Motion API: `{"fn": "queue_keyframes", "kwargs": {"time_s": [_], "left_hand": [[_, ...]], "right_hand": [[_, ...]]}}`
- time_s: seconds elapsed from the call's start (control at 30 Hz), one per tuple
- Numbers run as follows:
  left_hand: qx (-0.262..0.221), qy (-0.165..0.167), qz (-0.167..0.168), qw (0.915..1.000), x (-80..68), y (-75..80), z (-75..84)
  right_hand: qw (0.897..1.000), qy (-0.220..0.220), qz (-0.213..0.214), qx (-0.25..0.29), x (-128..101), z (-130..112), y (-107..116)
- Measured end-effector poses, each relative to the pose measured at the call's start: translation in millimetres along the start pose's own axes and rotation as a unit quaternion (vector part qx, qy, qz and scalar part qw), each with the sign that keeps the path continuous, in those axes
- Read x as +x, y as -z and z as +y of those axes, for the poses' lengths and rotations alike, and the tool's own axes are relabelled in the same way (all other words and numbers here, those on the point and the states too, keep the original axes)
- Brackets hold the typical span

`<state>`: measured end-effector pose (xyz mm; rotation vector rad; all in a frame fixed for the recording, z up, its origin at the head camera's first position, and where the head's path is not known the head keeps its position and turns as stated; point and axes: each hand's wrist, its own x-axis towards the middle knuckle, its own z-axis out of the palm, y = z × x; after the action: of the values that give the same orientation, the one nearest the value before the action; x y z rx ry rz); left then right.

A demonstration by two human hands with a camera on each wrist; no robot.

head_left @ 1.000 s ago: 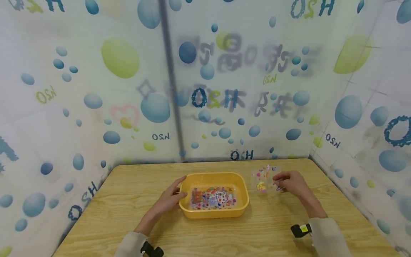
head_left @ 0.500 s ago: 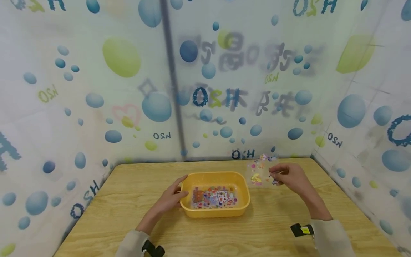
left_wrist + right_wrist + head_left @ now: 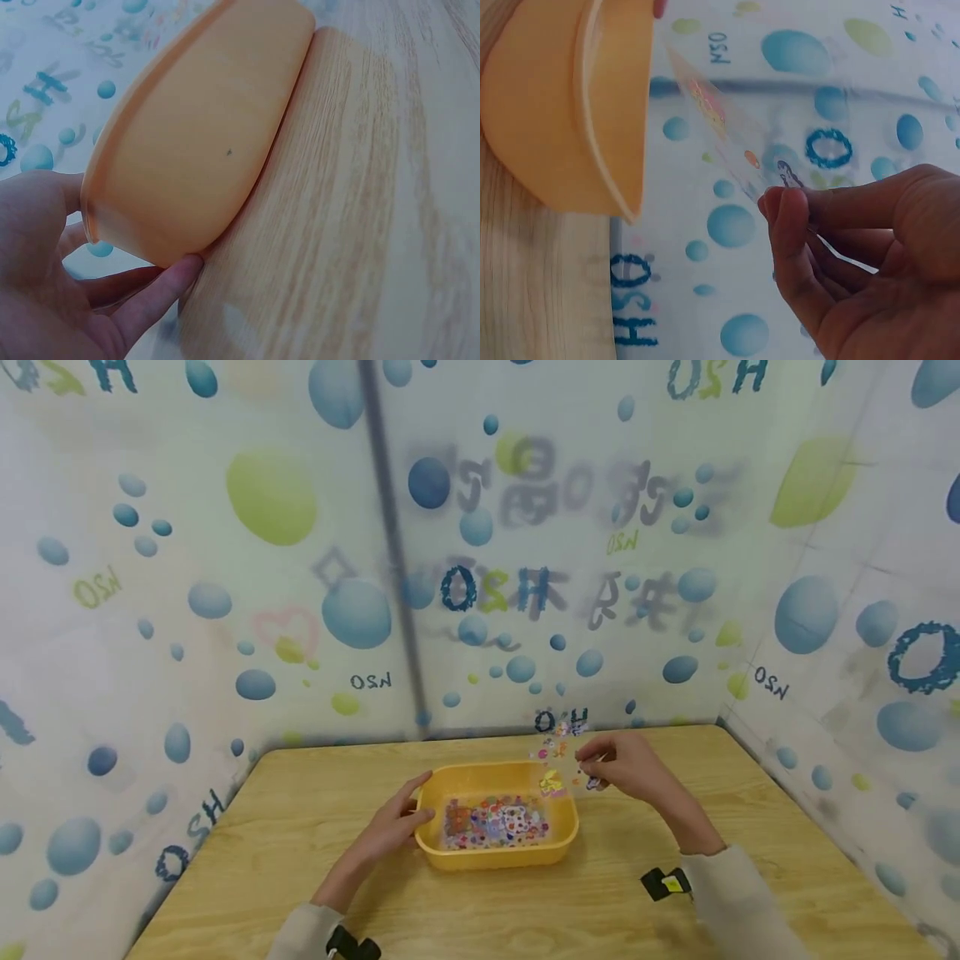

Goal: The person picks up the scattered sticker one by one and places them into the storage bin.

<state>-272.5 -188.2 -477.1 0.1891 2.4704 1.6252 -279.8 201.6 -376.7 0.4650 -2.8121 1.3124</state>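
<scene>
A yellow plastic basin (image 3: 495, 860) stands on the wooden table. My left hand (image 3: 393, 822) grips its left end, thumb over the rim; in the left wrist view the fingers press the outer wall (image 3: 180, 150) low down near the tabletop. Colourful sticker sheets (image 3: 498, 821) with a bear and other cartoon figures lie inside the basin. Between thumb and fingertips, my right hand (image 3: 622, 764) pinches the edge of a clear sticker sheet (image 3: 553, 781), raised at the basin's right back corner and overlapping its rim in the head view. The right wrist view shows this sheet nearly edge-on.
The wooden table (image 3: 315, 827) extends around the basin on all sides. A pale curtain (image 3: 300, 585) printed with blue and green bubbles hangs behind and at both sides. Black cameras are strapped to both wrists, including the right wrist camera (image 3: 665, 884).
My right hand has lifted the clear sticker sheet off the table on the right and carried it left to the basin's edge. The left hand and basin have stayed in place.
</scene>
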Motion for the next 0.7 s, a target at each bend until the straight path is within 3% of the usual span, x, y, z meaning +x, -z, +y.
{"fn": "queue_keyframes", "kwargs": {"time_s": [0.2, 0.4, 0.7], "left_hand": [[-0.016, -0.001, -0.001, 0.9999, -2.0, -1.3, -0.1], [0.002, -0.003, 0.006, 1.0000, 0.0, -0.4, 0.0], [0.007, -0.006, 0.009, 0.9999, 0.8, -0.8, -1.0]], "right_hand": [[0.998, 0.021, -0.060, -0.019, 17, -18, -22], [0.990, 0.034, -0.137, -0.014, 36, -28, -39], [0.976, 0.022, -0.215, -0.008, 65, -37, -56]]}}
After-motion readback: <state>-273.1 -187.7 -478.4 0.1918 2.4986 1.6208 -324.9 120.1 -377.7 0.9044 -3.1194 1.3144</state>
